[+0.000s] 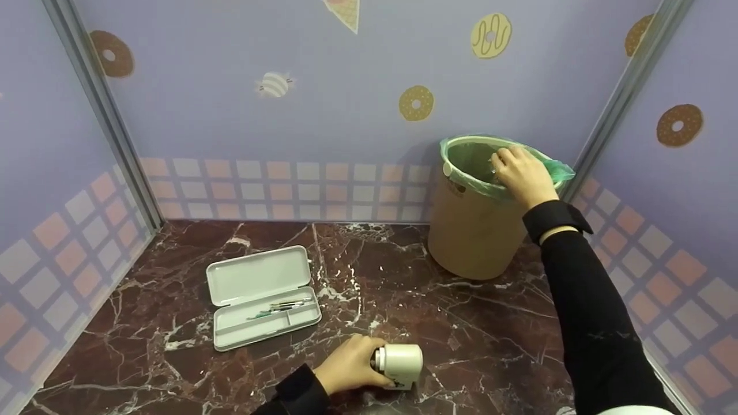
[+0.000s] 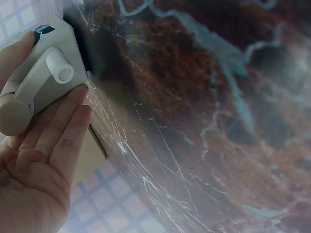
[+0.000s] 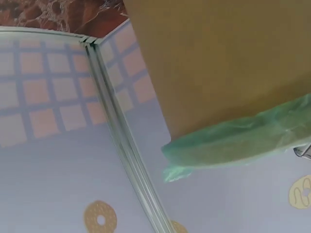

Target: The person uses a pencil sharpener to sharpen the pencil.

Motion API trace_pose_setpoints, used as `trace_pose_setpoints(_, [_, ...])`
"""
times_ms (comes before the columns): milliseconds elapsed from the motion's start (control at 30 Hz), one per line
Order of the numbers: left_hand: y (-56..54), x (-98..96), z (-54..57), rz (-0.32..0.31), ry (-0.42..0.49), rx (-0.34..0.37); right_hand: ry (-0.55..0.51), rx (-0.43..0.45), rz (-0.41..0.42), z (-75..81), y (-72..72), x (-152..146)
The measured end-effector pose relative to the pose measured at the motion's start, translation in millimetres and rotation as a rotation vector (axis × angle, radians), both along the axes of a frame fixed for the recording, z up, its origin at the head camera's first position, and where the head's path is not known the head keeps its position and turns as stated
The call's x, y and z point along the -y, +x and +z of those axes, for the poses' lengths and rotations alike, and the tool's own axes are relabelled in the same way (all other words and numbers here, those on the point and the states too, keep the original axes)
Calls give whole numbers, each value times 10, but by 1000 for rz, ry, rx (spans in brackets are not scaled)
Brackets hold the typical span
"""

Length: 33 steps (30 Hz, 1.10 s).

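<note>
My left hand [image 1: 353, 364] grips a white hand-crank pencil sharpener [image 1: 402, 364] at the front of the marbled table. In the left wrist view its crank arm and knob [image 2: 60, 70] face the camera, with the thumb on one side and the fingers on the other. Over the mouth of a tan bin [image 1: 475, 236], my right hand [image 1: 522, 173] has bent fingers, pinching a small clear piece [image 3: 303, 151] that is mostly hidden. Only that piece's edge enters the right wrist view. A green bag [image 1: 556, 171] lines the bin and folds over its rim.
A white pencil case [image 1: 262, 276] lies with its lid raised at the left, several thin pencils [image 1: 282, 306] inside. Pale crumbs [image 1: 353, 282] are scattered on the table [image 1: 398, 311]. Patterned panels [image 1: 346, 127] close off the back and both sides; the bin stands near the back right corner.
</note>
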<state>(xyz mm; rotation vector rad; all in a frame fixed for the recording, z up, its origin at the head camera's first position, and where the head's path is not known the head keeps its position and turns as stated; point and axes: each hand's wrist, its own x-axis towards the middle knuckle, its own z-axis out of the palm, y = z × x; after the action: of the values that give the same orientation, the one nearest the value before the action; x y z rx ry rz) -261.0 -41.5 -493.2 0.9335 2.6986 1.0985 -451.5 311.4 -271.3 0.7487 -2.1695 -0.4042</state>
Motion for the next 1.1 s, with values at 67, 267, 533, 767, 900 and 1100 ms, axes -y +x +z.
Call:
trace_pose_setpoints(67, [5, 2, 3, 4, -6, 4, 69, -32, 23, -5, -12, -19])
trace_pose_setpoints(267, [13, -6, 20, 3, -14, 16, 295, -177, 85, 14, -39, -103])
trace_pose_setpoints(533, [16, -6, 27, 0, -17, -5, 405, -252, 160, 29, -81, -91])
trace_pose_setpoints(767, [10, -1, 35, 3, -24, -10, 403, -259, 178, 55, -91, -59])
trace_pose_setpoints(900, [17, 2, 40, 4, -19, 0, 404, -264, 188, 63, -87, -49])
trace_pose_setpoints(1100, [26, -1, 60, 4, -13, 8, 388, -256, 173, 73, -62, -63])
